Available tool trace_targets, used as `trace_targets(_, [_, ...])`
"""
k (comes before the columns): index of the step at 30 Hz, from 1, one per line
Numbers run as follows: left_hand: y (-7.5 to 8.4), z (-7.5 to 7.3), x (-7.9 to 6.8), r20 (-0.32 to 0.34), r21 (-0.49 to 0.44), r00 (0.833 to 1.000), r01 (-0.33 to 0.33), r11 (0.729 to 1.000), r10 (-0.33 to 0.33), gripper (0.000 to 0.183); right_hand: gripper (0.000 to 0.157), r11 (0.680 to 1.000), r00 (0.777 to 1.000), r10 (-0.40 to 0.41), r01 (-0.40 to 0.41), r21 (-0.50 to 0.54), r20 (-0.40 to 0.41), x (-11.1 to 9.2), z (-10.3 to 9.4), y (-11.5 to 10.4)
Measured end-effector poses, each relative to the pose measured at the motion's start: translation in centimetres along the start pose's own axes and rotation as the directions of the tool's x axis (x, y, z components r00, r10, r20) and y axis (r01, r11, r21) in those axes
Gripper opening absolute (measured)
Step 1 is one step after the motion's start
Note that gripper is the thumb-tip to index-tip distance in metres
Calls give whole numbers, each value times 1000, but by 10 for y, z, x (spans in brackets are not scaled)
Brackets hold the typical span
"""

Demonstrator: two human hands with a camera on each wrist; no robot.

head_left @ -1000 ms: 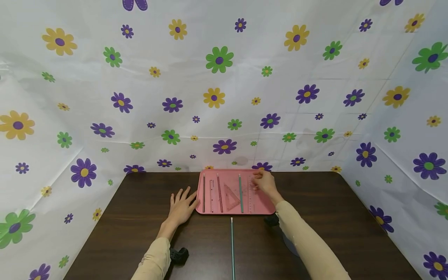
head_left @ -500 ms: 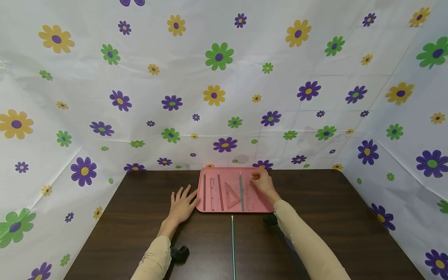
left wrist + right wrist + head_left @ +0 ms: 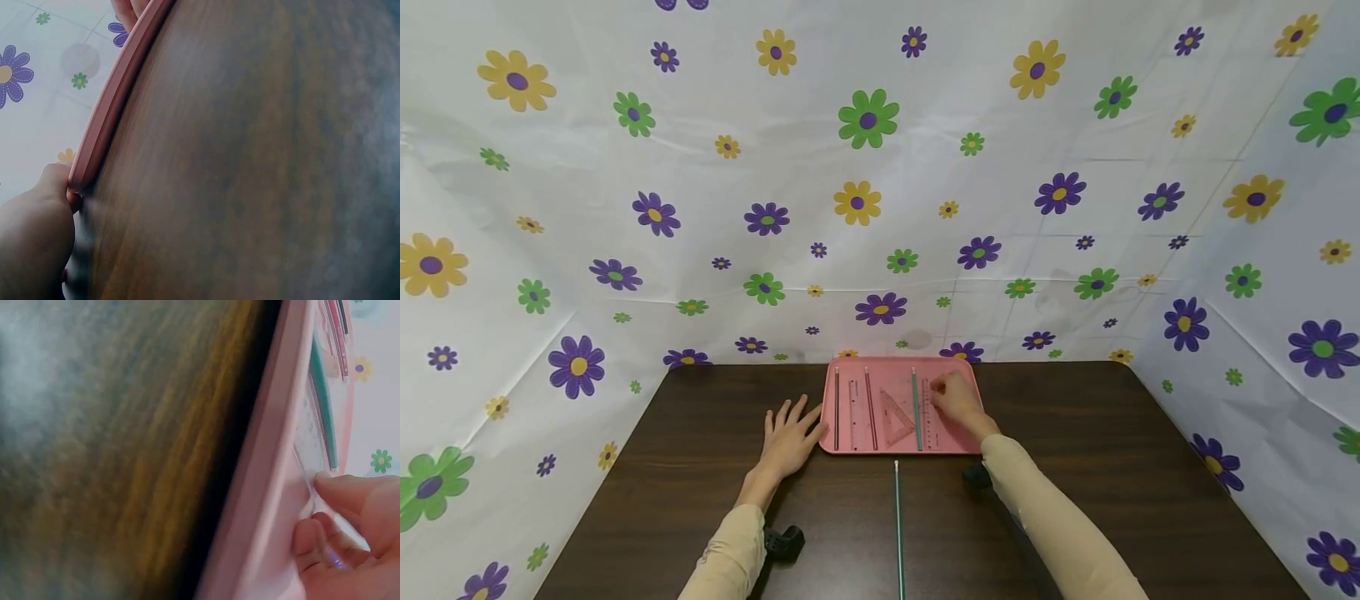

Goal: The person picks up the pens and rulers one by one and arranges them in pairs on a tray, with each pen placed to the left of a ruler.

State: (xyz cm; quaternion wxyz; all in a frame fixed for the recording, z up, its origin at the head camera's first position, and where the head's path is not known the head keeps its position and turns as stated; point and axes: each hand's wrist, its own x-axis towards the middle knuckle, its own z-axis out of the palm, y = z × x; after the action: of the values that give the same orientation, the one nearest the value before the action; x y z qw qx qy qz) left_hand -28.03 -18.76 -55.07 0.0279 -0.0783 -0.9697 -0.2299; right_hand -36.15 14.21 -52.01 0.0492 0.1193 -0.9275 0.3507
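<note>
A pink tray [image 3: 958, 440] lies at the table's far edge. My left hand [image 3: 788, 442] rests at its left side with fingers spread, the thumb at the rim. Inside the tray my right hand [image 3: 957, 398] pinches a clear ruler [image 3: 927, 425] by its edge; in the right wrist view the thumb and fingers [image 3: 309, 536] meet around the ruler [image 3: 309, 440]. Left of that ruler lie a green pencil [image 3: 917, 412], a clear set square [image 3: 895, 423], a red pencil [image 3: 871, 408], another clear ruler [image 3: 854, 417] and a black pencil [image 3: 837, 408], side by side.
A second green pencil [image 3: 898, 525] lies lengthwise on the dark wooden table [image 3: 700, 450], in front of the tray. Flowered white sheeting [image 3: 805, 158] hangs behind and at both sides. Black wrist devices [image 3: 784, 545] sit under the forearms.
My right hand has moved slightly left with the clear ruler, which now lies closer to the green pencil in the tray and more in line with it. The left hand stays put.
</note>
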Motion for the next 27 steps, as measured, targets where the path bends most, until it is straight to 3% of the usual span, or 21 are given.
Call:
trace_targets(6, [1, 1, 0, -2, -10, 1000, -2, 1000, 2, 56, 27, 993, 999, -6, 11, 117, -45, -8, 0, 2])
trace_targets(17, [0, -1, -1, 2, -4, 1000, -1, 1000, 1, 56, 28, 999, 998, -34, 36, 38, -56, -33, -1, -16])
trace_targets(27, [0, -1, 0, -1, -6, 1000, -3, 1000, 3, 56, 26, 993, 998, -54, 52, 102, 19, -54, -1, -31])
